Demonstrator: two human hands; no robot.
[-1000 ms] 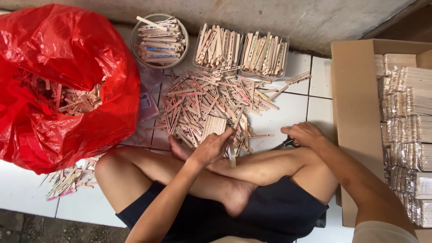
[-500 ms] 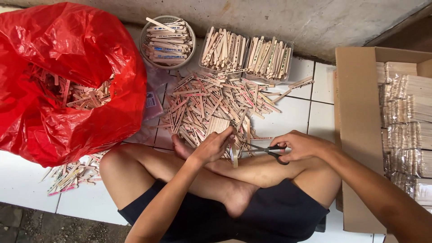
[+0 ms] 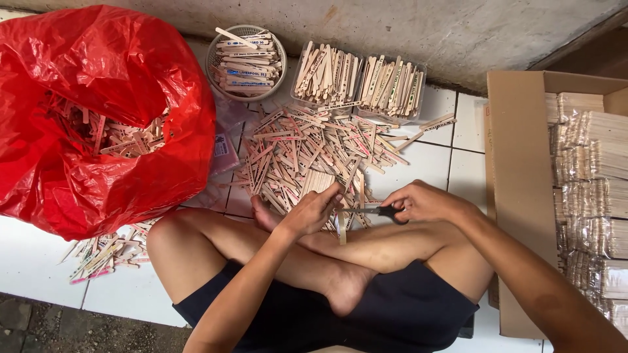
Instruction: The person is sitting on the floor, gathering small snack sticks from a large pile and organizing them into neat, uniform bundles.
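Scissors (image 3: 379,210) lie horizontal just right of the stick pile (image 3: 314,153), blades pointing left toward the left hand (image 3: 313,212); the tips are hard to make out. Right hand (image 3: 422,201) is closed around the handles, mostly hiding them. Left hand curls over a stick bundle (image 3: 315,184) at the pile's near edge, a tape strip (image 3: 341,229) hanging below.

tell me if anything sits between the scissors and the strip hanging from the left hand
Nothing visible does. The scissors in the right hand point straight at the pale strip hanging under the left hand, with only bare tile and loose wooden sticks beneath.
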